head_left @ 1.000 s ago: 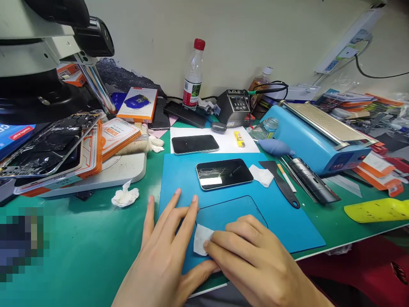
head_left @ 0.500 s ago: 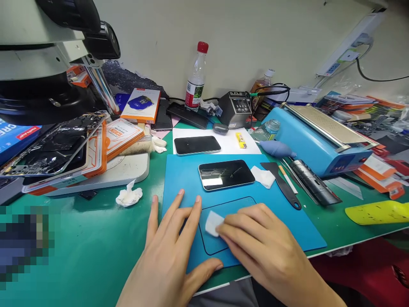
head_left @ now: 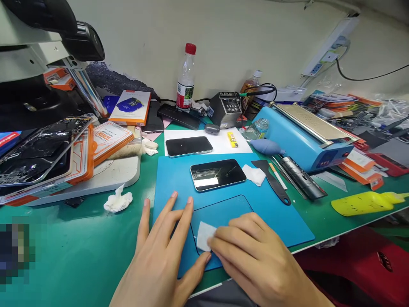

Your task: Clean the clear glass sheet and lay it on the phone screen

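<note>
My right hand (head_left: 255, 251) pinches a folded white wipe (head_left: 204, 236) and presses it on the lower left part of a clear, black-edged glass panel (head_left: 220, 209). The panel lies flat on a blue mat (head_left: 281, 228). Fingers spread, my left hand (head_left: 162, 251) rests on the mat along the panel's left edge, its thumb by the near corner. Just beyond the panel lies a phone (head_left: 218, 174) with a dark, reflective screen. A second white wipe (head_left: 254, 175) sits at that phone's right end.
Behind the mat, another phone (head_left: 189, 146) and a yellow lighter (head_left: 233, 140) lie on white paper. To the right are a black scraper (head_left: 275, 185), a blue air blower (head_left: 266, 147), a blue heating machine (head_left: 297, 138) and a yellow bottle (head_left: 362, 203). A microscope (head_left: 41, 64) overhangs the left.
The wipe has moved across the panel toward its near left corner with my right hand. My left hand stays spread beside the panel. The whole view has shifted slightly.
</note>
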{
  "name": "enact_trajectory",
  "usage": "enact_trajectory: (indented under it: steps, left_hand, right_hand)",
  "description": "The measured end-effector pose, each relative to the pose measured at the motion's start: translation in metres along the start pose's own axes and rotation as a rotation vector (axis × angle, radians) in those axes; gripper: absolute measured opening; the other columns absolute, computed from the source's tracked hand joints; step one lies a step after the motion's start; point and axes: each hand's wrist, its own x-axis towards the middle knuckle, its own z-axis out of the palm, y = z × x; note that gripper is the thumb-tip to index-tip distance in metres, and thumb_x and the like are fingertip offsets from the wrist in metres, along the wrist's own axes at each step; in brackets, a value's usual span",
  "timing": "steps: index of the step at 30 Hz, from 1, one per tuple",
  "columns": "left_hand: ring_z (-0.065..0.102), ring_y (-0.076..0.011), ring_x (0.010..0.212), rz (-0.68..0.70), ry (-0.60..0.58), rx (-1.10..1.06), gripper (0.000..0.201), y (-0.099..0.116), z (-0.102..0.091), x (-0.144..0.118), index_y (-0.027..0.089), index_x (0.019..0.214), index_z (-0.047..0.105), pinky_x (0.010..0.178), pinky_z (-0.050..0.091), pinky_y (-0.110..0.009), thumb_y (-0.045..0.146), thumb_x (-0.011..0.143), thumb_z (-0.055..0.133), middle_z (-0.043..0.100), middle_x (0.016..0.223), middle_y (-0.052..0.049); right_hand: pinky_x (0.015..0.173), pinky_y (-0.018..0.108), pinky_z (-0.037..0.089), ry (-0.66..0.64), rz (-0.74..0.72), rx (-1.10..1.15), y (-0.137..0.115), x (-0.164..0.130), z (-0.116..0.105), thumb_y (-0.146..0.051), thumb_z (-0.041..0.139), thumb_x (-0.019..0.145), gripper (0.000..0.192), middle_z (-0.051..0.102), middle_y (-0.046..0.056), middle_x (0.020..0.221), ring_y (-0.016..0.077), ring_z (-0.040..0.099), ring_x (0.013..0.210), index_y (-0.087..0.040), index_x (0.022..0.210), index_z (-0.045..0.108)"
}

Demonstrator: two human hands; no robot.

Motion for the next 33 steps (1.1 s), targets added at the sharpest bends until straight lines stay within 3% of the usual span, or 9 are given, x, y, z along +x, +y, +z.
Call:
enact_trajectory:
  steps: [6, 10, 16, 21, 26, 30, 33]
  left_hand:
    - [0.038, -0.0285, 0.163, -0.106, -0.007, -0.046, 0.075, 0.008, 0.0, 0.002, 0.018, 0.173, 0.021, 0.138, 0.0, -0.052, 0.035, 0.108, 0.054, 0.073, 0.137, -0.008]
    - [0.039, -0.0284, 0.162, -0.019, -0.02, -0.003, 0.079, 0.0, 0.001, 0.001, 0.015, 0.173, 0.022, 0.137, -0.006, -0.047, 0.037, 0.107, 0.058, 0.072, 0.141, -0.009]
    - [0.039, -0.0297, 0.163, 0.003, -0.034, 0.014, 0.078, -0.004, 0.0, -0.001, 0.012, 0.173, 0.025, 0.137, -0.007, -0.047, 0.038, 0.107, 0.058, 0.073, 0.14, -0.009]
    - [0.038, -0.0312, 0.163, -0.01, -0.033, 0.005, 0.078, -0.005, 0.002, -0.002, 0.013, 0.173, 0.024, 0.137, -0.006, -0.051, 0.038, 0.107, 0.059, 0.072, 0.14, -0.01]
    - [0.041, -0.0298, 0.161, -0.04, -0.033, -0.021, 0.077, -0.002, 0.003, -0.002, 0.018, 0.174, 0.023, 0.138, -0.003, -0.049, 0.041, 0.109, 0.056, 0.072, 0.142, -0.007]
    - [0.042, -0.0287, 0.161, -0.123, -0.015, -0.059, 0.071, 0.004, 0.005, -0.001, 0.025, 0.174, 0.022, 0.138, 0.001, -0.052, 0.044, 0.111, 0.049, 0.072, 0.141, -0.006]
    - [0.041, -0.0285, 0.161, -0.113, -0.012, -0.061, 0.071, 0.003, 0.006, -0.002, 0.025, 0.174, 0.023, 0.138, 0.0, -0.052, 0.043, 0.11, 0.05, 0.072, 0.141, -0.006]
  right_hand:
    - [0.085, 0.035, 0.044, 0.095, 0.09, -0.191, 0.002, -0.012, -0.011, -0.008, 0.06, 0.106, 0.016, 0.077, 0.003, 0.102, 0.0177, 0.06, 0.095, -0.016, 0.111, 0.072]
    - [0.084, 0.035, 0.045, 0.043, 0.057, -0.077, -0.001, -0.017, -0.008, -0.01, 0.059, 0.106, 0.016, 0.077, 0.002, 0.1, 0.0171, 0.062, 0.093, -0.016, 0.111, 0.073]
    - [0.087, 0.035, 0.045, 0.117, 0.143, -0.209, 0.003, -0.026, -0.011, -0.007, 0.063, 0.104, 0.016, 0.078, 0.004, 0.104, 0.0188, 0.06, 0.095, -0.015, 0.112, 0.074]
    - [0.085, 0.036, 0.044, 0.073, 0.063, -0.134, -0.001, -0.03, -0.01, -0.006, 0.061, 0.103, 0.018, 0.077, 0.003, 0.101, 0.0186, 0.062, 0.094, -0.015, 0.113, 0.074]
    - [0.086, 0.036, 0.043, 0.122, 0.189, -0.232, 0.007, -0.034, -0.014, -0.009, 0.064, 0.104, 0.014, 0.077, 0.004, 0.103, 0.0192, 0.06, 0.096, -0.015, 0.112, 0.074]
    - [0.086, 0.036, 0.044, 0.103, 0.14, -0.162, 0.01, -0.034, -0.014, -0.007, 0.063, 0.104, 0.014, 0.077, 0.003, 0.102, 0.0187, 0.06, 0.094, -0.015, 0.111, 0.073]
    - [0.087, 0.036, 0.044, 0.121, 0.194, -0.218, 0.012, -0.037, -0.016, -0.009, 0.066, 0.103, 0.013, 0.077, 0.003, 0.101, 0.0191, 0.06, 0.094, -0.017, 0.11, 0.073]
